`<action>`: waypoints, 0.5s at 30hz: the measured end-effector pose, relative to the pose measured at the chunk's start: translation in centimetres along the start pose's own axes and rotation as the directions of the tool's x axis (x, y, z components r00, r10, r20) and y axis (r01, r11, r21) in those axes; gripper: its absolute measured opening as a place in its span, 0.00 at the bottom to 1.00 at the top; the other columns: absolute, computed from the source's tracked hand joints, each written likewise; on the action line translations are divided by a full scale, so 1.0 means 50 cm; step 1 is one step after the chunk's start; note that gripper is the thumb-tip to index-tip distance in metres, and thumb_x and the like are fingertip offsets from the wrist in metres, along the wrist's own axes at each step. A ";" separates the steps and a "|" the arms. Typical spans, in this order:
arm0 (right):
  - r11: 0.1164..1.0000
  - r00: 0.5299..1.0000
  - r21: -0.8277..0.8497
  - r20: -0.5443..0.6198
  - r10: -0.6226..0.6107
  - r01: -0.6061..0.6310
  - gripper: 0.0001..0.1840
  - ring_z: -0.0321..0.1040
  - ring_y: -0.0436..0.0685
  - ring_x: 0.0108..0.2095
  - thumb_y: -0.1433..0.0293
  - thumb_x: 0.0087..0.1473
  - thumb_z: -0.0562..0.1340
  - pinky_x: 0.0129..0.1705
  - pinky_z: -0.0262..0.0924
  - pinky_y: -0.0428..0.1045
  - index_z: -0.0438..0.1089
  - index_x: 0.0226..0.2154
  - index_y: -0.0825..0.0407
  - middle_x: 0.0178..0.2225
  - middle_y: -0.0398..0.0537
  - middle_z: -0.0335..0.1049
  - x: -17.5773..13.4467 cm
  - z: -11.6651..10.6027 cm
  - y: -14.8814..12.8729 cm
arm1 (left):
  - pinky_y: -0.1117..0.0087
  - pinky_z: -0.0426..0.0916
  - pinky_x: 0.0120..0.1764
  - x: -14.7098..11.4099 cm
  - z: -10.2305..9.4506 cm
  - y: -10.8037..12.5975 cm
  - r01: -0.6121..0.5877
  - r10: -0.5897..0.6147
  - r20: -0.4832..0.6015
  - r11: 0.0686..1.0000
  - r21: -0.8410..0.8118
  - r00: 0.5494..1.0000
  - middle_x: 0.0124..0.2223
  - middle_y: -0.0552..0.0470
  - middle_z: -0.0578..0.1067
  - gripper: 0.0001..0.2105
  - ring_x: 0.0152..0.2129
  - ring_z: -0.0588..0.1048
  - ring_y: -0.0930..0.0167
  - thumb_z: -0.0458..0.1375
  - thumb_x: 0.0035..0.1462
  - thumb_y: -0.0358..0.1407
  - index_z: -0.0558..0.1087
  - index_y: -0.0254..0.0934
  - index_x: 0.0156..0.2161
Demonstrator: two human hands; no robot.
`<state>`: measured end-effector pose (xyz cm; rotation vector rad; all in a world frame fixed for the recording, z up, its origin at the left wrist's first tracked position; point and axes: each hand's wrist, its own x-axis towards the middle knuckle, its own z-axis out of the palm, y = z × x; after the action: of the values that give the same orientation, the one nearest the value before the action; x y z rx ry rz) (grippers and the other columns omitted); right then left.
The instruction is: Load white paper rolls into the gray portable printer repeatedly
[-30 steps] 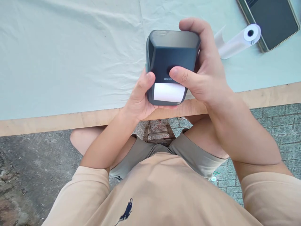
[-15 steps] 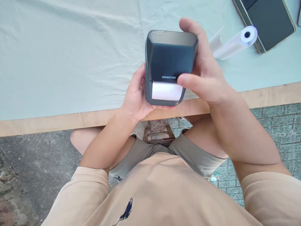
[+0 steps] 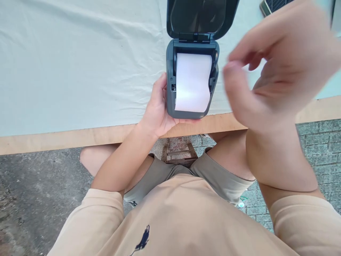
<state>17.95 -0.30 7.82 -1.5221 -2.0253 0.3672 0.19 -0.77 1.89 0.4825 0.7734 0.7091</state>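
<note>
My left hand cradles a dark label printer from its left side and underneath, above the table's near edge. The printer's hinged lid stands raised, away from me, and its top is cut off by the frame. White label paper lies across the open compartment, its free end loose towards me. To the right of the printer, apart from it, is my right hand, smeared by motion. Its fingers are curled, with the thumb near the index finger; I see nothing held in it.
Pale cloth covers the table, whose bare wooden edge runs in front of me. A dark, flat device shows partly at the top right, behind my right hand. Below the table is a small wooden stool.
The printer's lid has swung up and back, uncovering the paper. My right hand has let go of the printer and moved right, now hiding most of the white roll. The left hand keeps its hold.
</note>
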 end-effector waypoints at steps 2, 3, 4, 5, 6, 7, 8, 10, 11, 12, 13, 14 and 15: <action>0.980 0.996 -0.186 0.064 -0.066 0.077 0.06 0.73 0.62 0.43 0.66 0.58 0.58 0.49 0.67 0.60 0.71 0.35 0.47 0.39 0.46 0.76 0.003 -0.001 -0.016 | 0.63 0.81 0.28 -0.003 0.004 -0.003 -0.017 0.017 -0.012 1.000 0.017 1.000 0.48 0.47 0.79 0.28 0.44 0.81 0.54 0.41 0.66 0.56 0.72 0.39 0.52; 0.955 0.990 -0.280 0.131 -0.061 0.096 0.06 0.73 0.63 0.44 0.67 0.58 0.59 0.47 0.67 0.60 0.71 0.38 0.46 0.41 0.47 0.77 0.005 0.001 -0.022 | 0.63 0.81 0.28 -0.004 0.005 -0.005 -0.022 0.023 -0.016 0.999 0.023 1.000 0.48 0.47 0.79 0.27 0.45 0.81 0.54 0.41 0.67 0.56 0.73 0.40 0.52; 0.928 0.979 -0.361 0.203 -0.024 0.097 0.09 0.73 0.65 0.46 0.67 0.58 0.60 0.45 0.67 0.60 0.71 0.42 0.45 0.45 0.47 0.77 0.007 0.002 -0.028 | 0.63 0.81 0.28 -0.004 0.005 -0.006 -0.023 0.023 -0.017 0.999 0.023 1.000 0.48 0.47 0.79 0.27 0.45 0.81 0.55 0.42 0.67 0.56 0.73 0.40 0.52; 0.904 0.966 -0.419 0.257 0.032 0.082 0.10 0.72 0.68 0.49 0.66 0.59 0.60 0.43 0.67 0.60 0.71 0.44 0.45 0.48 0.48 0.76 0.010 0.003 -0.033 | 0.63 0.82 0.28 -0.004 0.005 -0.008 -0.021 0.021 -0.016 1.000 0.016 1.000 0.47 0.47 0.79 0.26 0.44 0.81 0.56 0.43 0.67 0.56 0.73 0.40 0.51; 0.882 0.952 -0.466 0.294 0.082 0.068 0.11 0.71 0.70 0.51 0.66 0.60 0.60 0.42 0.67 0.60 0.71 0.46 0.44 0.49 0.50 0.75 0.012 0.003 -0.038 | 0.62 0.82 0.28 -0.003 0.005 -0.008 -0.017 0.017 -0.015 1.000 0.005 1.000 0.46 0.47 0.79 0.25 0.42 0.82 0.56 0.44 0.68 0.55 0.74 0.39 0.50; 0.860 0.942 -0.506 0.315 0.118 0.061 0.11 0.70 0.71 0.52 0.65 0.60 0.60 0.40 0.66 0.59 0.71 0.46 0.44 0.49 0.51 0.75 0.013 0.002 -0.044 | 0.62 0.82 0.27 -0.002 0.004 -0.009 -0.015 0.014 -0.010 1.000 -0.008 1.000 0.44 0.47 0.79 0.25 0.40 0.82 0.57 0.45 0.68 0.55 0.74 0.38 0.50; 0.833 0.931 -0.551 0.326 0.163 0.047 0.11 0.70 0.72 0.51 0.65 0.61 0.60 0.37 0.63 0.58 0.71 0.46 0.43 0.48 0.51 0.75 0.014 0.001 -0.050 | 0.62 0.82 0.26 -0.001 0.003 -0.009 -0.014 0.014 -0.004 1.000 -0.019 1.000 0.42 0.47 0.79 0.24 0.38 0.82 0.59 0.46 0.68 0.54 0.74 0.38 0.49; 0.777 0.899 -0.630 0.344 0.270 0.008 0.11 0.72 0.70 0.47 0.65 0.61 0.59 0.30 0.54 0.54 0.70 0.46 0.43 0.43 0.50 0.76 0.017 -0.001 -0.061 | 0.62 0.82 0.25 0.002 0.002 -0.008 -0.022 0.022 0.005 0.999 -0.031 1.000 0.41 0.48 0.78 0.21 0.35 0.81 0.61 0.47 0.69 0.52 0.73 0.37 0.49; 0.756 0.882 -0.655 0.350 0.315 -0.010 0.10 0.73 0.68 0.43 0.65 0.61 0.59 0.28 0.48 0.53 0.70 0.45 0.43 0.41 0.49 0.76 0.019 -0.002 -0.066 | 0.62 0.82 0.25 0.003 0.002 -0.008 -0.025 0.025 0.006 0.999 -0.030 1.000 0.42 0.48 0.77 0.21 0.35 0.81 0.61 0.48 0.69 0.52 0.72 0.38 0.49; 0.744 0.871 -0.668 0.350 0.343 -0.024 0.09 0.73 0.66 0.39 0.65 0.60 0.58 0.26 0.43 0.52 0.70 0.44 0.43 0.39 0.48 0.76 0.021 -0.003 -0.069 | 0.62 0.82 0.25 0.003 0.001 -0.007 -0.028 0.028 0.004 0.999 -0.026 1.000 0.42 0.48 0.77 0.20 0.35 0.81 0.62 0.49 0.69 0.51 0.72 0.38 0.50; 0.745 0.871 -0.667 0.347 0.348 -0.032 0.08 0.73 0.63 0.36 0.66 0.60 0.58 0.26 0.39 0.51 0.70 0.42 0.44 0.37 0.48 0.76 0.023 -0.003 -0.071 | 0.62 0.82 0.25 0.003 0.001 -0.007 -0.030 0.030 0.000 0.999 -0.020 1.000 0.43 0.48 0.77 0.20 0.36 0.81 0.62 0.49 0.68 0.52 0.72 0.39 0.50; 0.755 0.882 -0.655 0.338 0.329 -0.030 0.06 0.71 0.61 0.33 0.66 0.59 0.58 0.25 0.36 0.51 0.70 0.39 0.45 0.35 0.48 0.75 0.025 -0.003 -0.072 | 0.62 0.82 0.26 0.002 0.001 -0.007 -0.029 0.029 -0.005 1.000 -0.011 1.000 0.43 0.49 0.77 0.20 0.36 0.81 0.62 0.50 0.68 0.52 0.72 0.39 0.49; 0.769 0.899 -0.638 0.325 0.292 -0.019 0.04 0.71 0.58 0.32 0.68 0.57 0.58 0.25 0.37 0.50 0.69 0.35 0.47 0.35 0.48 0.75 0.027 -0.004 -0.071 | 0.61 0.82 0.26 0.002 0.001 -0.007 -0.021 0.021 -0.005 1.000 0.003 1.000 0.43 0.49 0.77 0.21 0.37 0.81 0.61 0.49 0.67 0.53 0.72 0.39 0.49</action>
<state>15.04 -0.18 10.24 -2.1819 -2.5126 0.0656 0.42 -0.96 1.65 0.4927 0.7757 0.7293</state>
